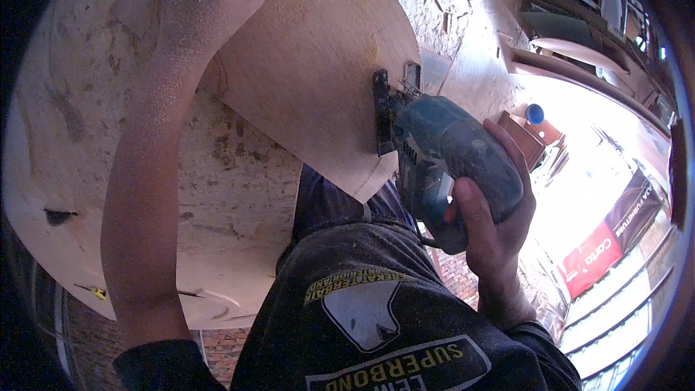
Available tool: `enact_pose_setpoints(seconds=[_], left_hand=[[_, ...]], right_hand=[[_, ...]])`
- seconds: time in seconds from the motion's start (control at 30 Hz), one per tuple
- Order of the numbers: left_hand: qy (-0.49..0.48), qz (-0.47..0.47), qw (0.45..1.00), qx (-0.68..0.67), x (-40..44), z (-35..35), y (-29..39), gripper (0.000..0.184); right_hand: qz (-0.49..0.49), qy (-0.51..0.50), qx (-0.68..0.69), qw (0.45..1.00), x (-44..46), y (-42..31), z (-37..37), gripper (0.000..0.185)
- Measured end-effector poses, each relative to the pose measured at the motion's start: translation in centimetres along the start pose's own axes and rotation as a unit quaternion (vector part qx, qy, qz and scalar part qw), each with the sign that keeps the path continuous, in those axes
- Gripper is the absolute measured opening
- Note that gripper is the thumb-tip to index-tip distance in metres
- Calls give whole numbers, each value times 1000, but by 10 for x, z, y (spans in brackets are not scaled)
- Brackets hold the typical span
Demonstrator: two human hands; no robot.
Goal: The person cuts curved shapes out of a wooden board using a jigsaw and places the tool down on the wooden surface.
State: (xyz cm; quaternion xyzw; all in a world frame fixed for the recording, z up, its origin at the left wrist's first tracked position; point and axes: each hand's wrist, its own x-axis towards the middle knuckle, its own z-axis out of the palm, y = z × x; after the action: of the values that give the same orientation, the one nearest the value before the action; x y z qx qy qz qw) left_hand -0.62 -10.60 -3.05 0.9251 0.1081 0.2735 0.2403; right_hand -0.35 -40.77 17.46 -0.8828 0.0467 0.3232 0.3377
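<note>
A blue-green jigsaw (pixel 456 141) is gripped in my right hand (pixel 499 217), with fingers wrapped round its handle. Its dark base plate stands at the right edge of a curved plywood piece (pixel 311 51); the blade is hard to make out. My left hand (pixel 210 0) rests at the far part of the plywood, thumb spread out, the other fingers partly cut off by the top of the view. Fine sawdust coats this hand and forearm. The plywood's near corner juts out over my legs.
Beneath the plywood lies a large, stained wooden worktop (pixel 239 181). A small yellow object (pixel 96 292) is near its front left edge. To the right are a brown box (pixel 521 137), a blue round object (pixel 535 114), a red banner (pixel 594 261) and stacked scrap wood (pixel 579 58).
</note>
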Motion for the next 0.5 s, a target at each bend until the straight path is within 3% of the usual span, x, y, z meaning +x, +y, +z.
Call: enact_pose_setpoints(seconds=[0.07,0.17,0.37,0.5], left_hand=[[-2,-4,1000,-2,0,1,-1,47],[-84,-40,995,43,4,-12,4,46],[-37,-28,998,34,6,-11,14,48],[-35,-17,998,40,1,-3,1,48]], right_hand=[[-4,-2,-9,1000,1,0,0,70],[-10,-3,-18,1000,2,1,-2,70],[-63,-4,-102,993,7,4,-3,70],[-51,-7,-62,997,6,0,-3,70]])
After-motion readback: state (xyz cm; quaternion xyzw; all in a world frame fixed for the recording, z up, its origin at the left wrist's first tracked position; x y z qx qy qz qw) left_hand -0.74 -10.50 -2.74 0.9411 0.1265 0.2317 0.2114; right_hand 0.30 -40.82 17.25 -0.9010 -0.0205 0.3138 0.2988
